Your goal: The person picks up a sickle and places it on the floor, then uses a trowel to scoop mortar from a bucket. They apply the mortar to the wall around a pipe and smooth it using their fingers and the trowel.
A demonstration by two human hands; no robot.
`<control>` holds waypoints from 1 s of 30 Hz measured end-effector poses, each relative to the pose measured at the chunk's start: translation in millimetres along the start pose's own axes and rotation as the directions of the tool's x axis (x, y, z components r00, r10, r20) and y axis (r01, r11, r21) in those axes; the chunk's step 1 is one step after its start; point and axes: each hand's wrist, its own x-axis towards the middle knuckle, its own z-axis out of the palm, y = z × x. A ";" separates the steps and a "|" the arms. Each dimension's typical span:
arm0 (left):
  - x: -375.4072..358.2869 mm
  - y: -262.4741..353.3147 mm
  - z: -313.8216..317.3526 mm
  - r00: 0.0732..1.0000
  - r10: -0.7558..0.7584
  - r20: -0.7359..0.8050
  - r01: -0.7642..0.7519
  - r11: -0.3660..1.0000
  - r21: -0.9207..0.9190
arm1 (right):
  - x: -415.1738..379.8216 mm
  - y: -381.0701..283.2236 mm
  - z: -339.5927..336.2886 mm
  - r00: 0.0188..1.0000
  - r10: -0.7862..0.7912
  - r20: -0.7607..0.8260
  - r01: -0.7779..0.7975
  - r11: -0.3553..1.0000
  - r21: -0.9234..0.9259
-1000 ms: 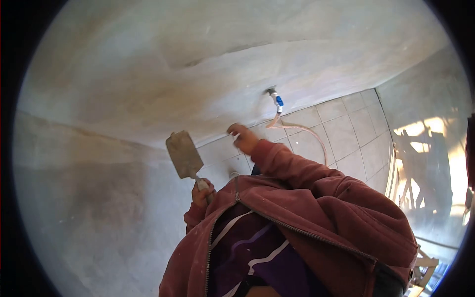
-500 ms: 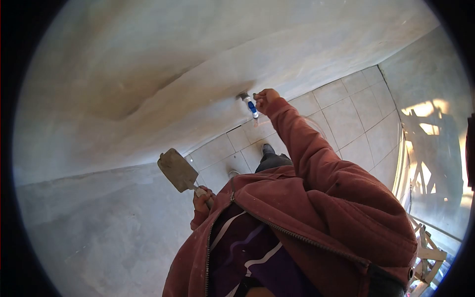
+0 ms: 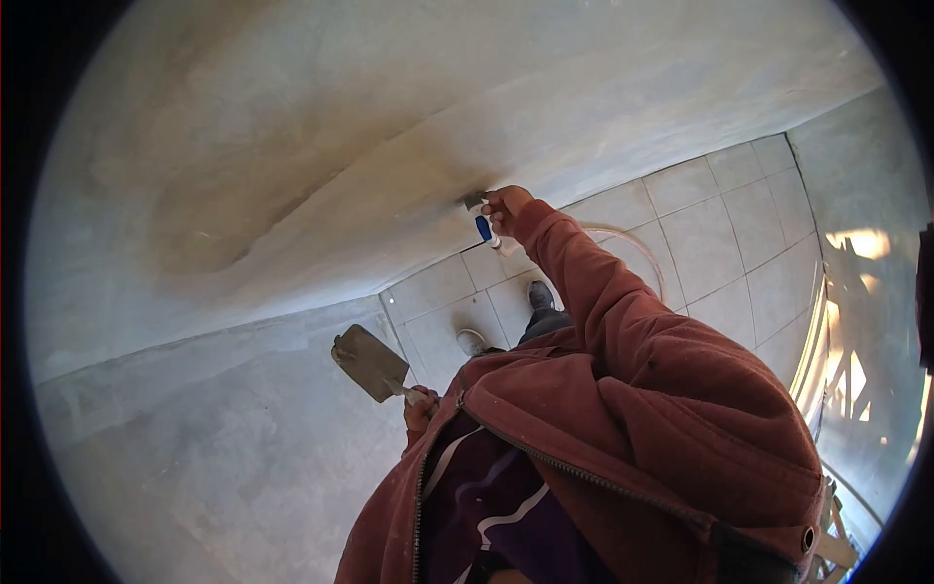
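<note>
My left hand [image 3: 420, 409] is closed round the handle of a trowel [image 3: 370, 363]. The flat blade is dusty with mortar and points up and left, away from the wall. My right hand [image 3: 508, 205], fingers bent together, is at a white tap with a blue lever [image 3: 484, 229] that comes out of the plastered wall. Its fingertips are beside the tap's wall end, next to a grey patch [image 3: 474, 200] around the pipe. Whether anything small is pinched in them I cannot make out.
The plastered wall [image 3: 321, 127] has brown damp-looking stains and a ridge. A pale hose [image 3: 654, 251] curves over the floor tiles [image 3: 718, 219] beneath my right arm. My shoes [image 3: 541, 295] stand close to the wall. Wooden slats [image 3: 835, 550] are at the lower right.
My right hand has come down and in against the tap from just beside it. The view has shifted, so more floor and hose show. The trowel stays in my left hand.
</note>
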 end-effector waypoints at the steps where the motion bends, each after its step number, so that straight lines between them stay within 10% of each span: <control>1: -1.0 -3.3 -0.2 1.000 0.005 -0.009 -0.005 1.000 -0.003 | 1.1 -1.4 0.3 1.000 0.007 0.005 -0.007 1.000 -0.005; 7: -2.5 -12.1 4.9 1.000 0.014 0.005 -0.014 1.000 -0.018 | 6.7 -2.1 2.8 0.996 -0.024 0.081 0.015 0.994 0.108; 9: 6.3 -11.7 0.1 0.989 0.109 -0.100 -0.075 0.952 0.295 | 19.0 4.5 8.1 0.981 -0.055 0.185 -0.007 0.948 0.318; 12: 4.6 -8.1 2.3 1.000 0.012 0.014 -0.012 0.999 -0.047 | 20.9 9.6 14.2 0.945 -0.132 0.301 -0.039 0.865 0.500; 15: 10.3 -6.6 -0.2 1.000 -0.014 -0.002 0.014 1.000 0.006 | 12.1 12.6 20.5 0.947 -0.188 0.261 -0.012 0.791 0.612; 22: 19.0 -2.4 -2.1 0.999 -0.035 0.014 0.036 0.996 -0.087 | 25.7 16.3 -2.9 0.995 -0.080 0.052 0.059 0.944 0.326; 30: 23.8 8.2 1.6 1.000 -0.012 0.008 0.012 0.999 0.043 | 46.0 21.8 24.0 0.990 -0.126 0.064 0.089 0.909 0.406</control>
